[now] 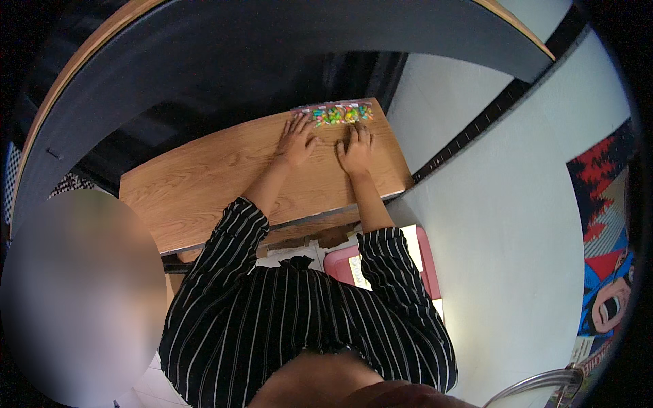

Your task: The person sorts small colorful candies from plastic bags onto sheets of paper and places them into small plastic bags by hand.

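Brown wood-grain covers the table (218,163) before you; on it, at the upper centre of the frame, lies a clear packet (328,106). Your left hand (296,141) is spread, fingertips by the packet's left end; your right hand (357,151), fingers parted, sits at its lower edge, contact unclear. Probably best to press lightly, lest the colourful pieces (350,114) bunch.
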`<state>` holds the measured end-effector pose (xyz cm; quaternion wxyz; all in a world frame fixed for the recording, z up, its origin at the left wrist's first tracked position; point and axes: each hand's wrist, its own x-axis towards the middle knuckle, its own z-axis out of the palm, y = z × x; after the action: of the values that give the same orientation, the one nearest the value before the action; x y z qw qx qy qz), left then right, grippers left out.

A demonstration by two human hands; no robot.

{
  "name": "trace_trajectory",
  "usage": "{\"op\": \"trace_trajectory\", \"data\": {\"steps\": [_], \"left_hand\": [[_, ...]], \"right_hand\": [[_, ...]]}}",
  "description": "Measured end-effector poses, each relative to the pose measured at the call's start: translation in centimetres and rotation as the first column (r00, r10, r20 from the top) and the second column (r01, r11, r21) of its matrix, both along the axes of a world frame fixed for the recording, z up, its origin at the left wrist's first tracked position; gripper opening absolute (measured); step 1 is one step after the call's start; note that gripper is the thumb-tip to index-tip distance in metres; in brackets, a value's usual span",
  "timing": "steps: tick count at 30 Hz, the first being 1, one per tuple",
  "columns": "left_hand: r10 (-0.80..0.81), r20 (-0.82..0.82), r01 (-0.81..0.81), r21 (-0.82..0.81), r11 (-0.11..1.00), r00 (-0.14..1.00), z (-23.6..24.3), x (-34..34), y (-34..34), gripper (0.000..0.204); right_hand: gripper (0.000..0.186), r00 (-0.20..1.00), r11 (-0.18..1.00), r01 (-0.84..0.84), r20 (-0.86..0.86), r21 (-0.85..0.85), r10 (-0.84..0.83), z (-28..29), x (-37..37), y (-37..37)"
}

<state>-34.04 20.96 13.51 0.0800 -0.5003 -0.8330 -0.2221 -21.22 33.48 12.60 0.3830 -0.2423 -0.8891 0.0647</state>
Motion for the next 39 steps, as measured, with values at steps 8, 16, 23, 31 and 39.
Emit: {"op": "trace_trajectory", "data": {"steps": [8, 16, 23, 31, 39], "left_hand": [[-0.015, -0.079, 0.028, 0.162, 0.986, 0.997, -0.1, 0.2, -0.7, 0.053], [-0.284, 0.229, 0.139, 0.497, 0.856, 0.931, 1.0, 12.0, -5.5, 0.048], [-0.629, 0.385, 0.442, 0.470, 0.764, 0.676, -1.7, 23.1, -10.5, 0.040], [-0.820, 0.566, 0.707, 0.611, 0.355, -0.077, 0.9, 31.0, -9.8, 0.014], [-0.279, 0.185, 0.229, 0.964, -0.137, -0.942, 19.2, 36.7, -12.5, 0.042]], "right_hand": [[0.045, 0.990, 0.978, -0.099, 0.079, -0.181, 0.115, 0.0, 8.1, -5.7], [0.069, 0.966, 0.939, -0.028, 0.232, -0.344, 0.114, -2.4, 20.0, -15.5], [0.048, 0.958, 0.784, 0.218, 0.281, -0.581, -0.058, -7.6, 28.9, -23.7], [0.015, 0.819, 0.485, 0.532, 0.279, -0.694, -0.501, -8.9, 38.8, -33.1], [0.009, 0.340, 0.132, 0.759, 0.214, -0.638, -0.916, -9.0, 42.1, -44.1]]}}
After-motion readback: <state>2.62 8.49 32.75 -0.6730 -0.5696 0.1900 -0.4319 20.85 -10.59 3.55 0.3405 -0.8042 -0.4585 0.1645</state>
